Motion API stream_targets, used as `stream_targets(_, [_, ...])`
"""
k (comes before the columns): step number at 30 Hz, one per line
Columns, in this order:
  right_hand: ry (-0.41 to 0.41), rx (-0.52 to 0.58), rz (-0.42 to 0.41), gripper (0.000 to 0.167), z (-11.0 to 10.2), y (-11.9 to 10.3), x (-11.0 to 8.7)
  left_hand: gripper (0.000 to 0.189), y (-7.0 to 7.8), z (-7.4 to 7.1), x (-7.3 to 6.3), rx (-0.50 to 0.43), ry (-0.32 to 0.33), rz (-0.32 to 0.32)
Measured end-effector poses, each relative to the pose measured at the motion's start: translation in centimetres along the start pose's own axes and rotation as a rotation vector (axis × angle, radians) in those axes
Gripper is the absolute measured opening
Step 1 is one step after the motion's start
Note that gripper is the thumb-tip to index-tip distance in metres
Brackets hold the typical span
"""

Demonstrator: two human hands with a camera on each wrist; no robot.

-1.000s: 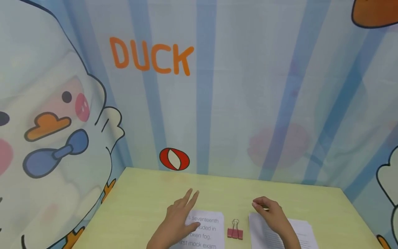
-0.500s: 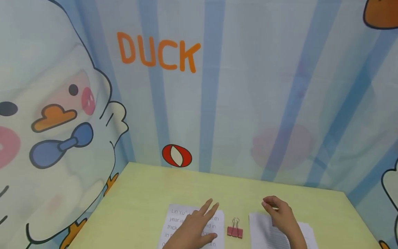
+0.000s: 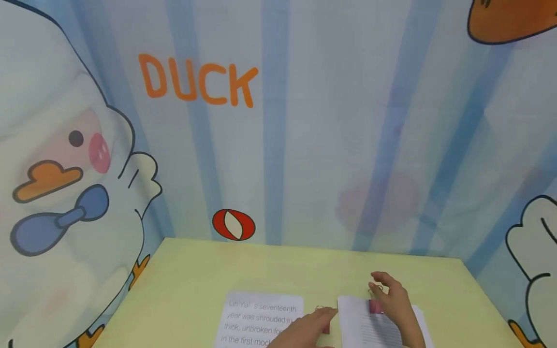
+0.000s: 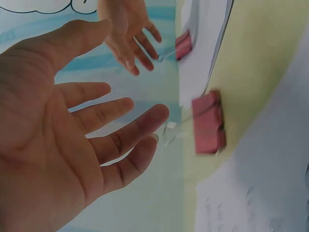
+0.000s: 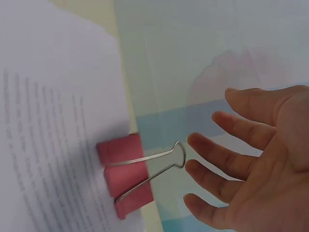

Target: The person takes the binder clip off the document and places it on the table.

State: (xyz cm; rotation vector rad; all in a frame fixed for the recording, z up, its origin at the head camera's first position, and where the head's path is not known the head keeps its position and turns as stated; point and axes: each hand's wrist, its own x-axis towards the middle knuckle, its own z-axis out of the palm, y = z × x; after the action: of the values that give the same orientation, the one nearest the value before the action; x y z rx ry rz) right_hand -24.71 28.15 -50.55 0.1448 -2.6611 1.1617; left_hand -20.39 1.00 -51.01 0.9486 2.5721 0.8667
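A pink binder clip (image 5: 128, 174) sits on the top edge of the right-hand stack of printed sheets (image 3: 354, 321), its wire handles sticking out past the edge. My right hand (image 3: 398, 307) is beside those handles, fingers spread and nothing in them. A second pink binder clip (image 4: 208, 123) stands on the table between the papers. My left hand (image 3: 304, 331) reaches over this clip with loosely extended fingers, partly covering it in the head view. In the left wrist view its fingertips are near the clip's wire handles.
A sheet with large print (image 3: 252, 314) lies on the left of the pale yellow table (image 3: 196, 270), partly under my left hand in the head view. Behind the table hangs a striped blue curtain (image 3: 313, 145) with duck drawings.
My left hand has moved right, off the large-print sheet to the loose binder clip. My right hand's fingers have spread, and a binder clip now shows on the right stack. The head view has shifted.
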Motion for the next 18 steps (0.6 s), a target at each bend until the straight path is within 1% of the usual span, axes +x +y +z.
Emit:
stream_targets(1, [-0.002, 0.000, 0.007, 0.034, 0.3, 0.2, 0.2, 0.075, -0.4, 0.6, 0.4, -0.017, -0.001, 0.002])
stream_targets(3, [-0.011, 0.008, 0.030, 0.038, 0.8, 0.5, 0.4, 0.076, -1.2, 2.0, 1.1, -0.020, -0.007, 0.008])
stream_targets(4, [-0.014, 0.015, 0.043, 0.039, 1.1, 0.7, 0.4, 0.074, -1.5, 2.6, 1.4, -0.028, -0.015, 0.006])
stream_targets(7, [-0.028, 0.036, 0.087, 0.042, 1.8, 1.3, 0.5, 0.064, -1.6, 3.8, 1.9, -0.016, -0.038, 0.023])
stream_targets(8, [-0.033, 0.037, 0.096, 0.043, 1.9, 1.4, 0.5, 0.060, -1.7, 4.1, 2.0, 0.006, -0.042, 0.049])
stream_targets(10, [-0.040, 0.039, 0.106, 0.044, 2.1, 1.7, 0.6, 0.052, -1.7, 4.4, 2.1, 0.099, -0.059, 0.134])
stream_targets(11, [-0.045, 0.032, 0.105, 0.044, 2.2, 1.9, 0.7, 0.048, -1.7, 4.5, 2.2, 0.159, -0.057, 0.198])
stream_targets(13, [-0.052, 0.016, 0.100, 0.043, 2.2, 2.1, 0.8, 0.042, -1.8, 4.9, 2.3, 0.250, -0.036, 0.316])
stream_targets(14, [-0.057, 0.007, 0.103, 0.042, 2.1, 2.2, 0.8, 0.039, -1.9, 5.2, 2.3, 0.343, 0.008, 0.397])
stream_targets(15, [-0.065, -0.001, 0.110, 0.041, 2.1, 2.2, 0.8, 0.038, -2.1, 5.8, 2.1, 0.381, 0.078, 0.437])
stream_targets(17, [-0.080, -0.018, 0.123, 0.039, 2.0, 2.3, 0.7, 0.036, -2.4, 7.1, 1.6, 0.423, 0.226, 0.487])
stream_targets(18, [-0.085, -0.018, 0.133, 0.038, 1.9, 2.3, 0.7, 0.035, -2.6, 7.9, 1.4, 0.422, 0.299, 0.469])
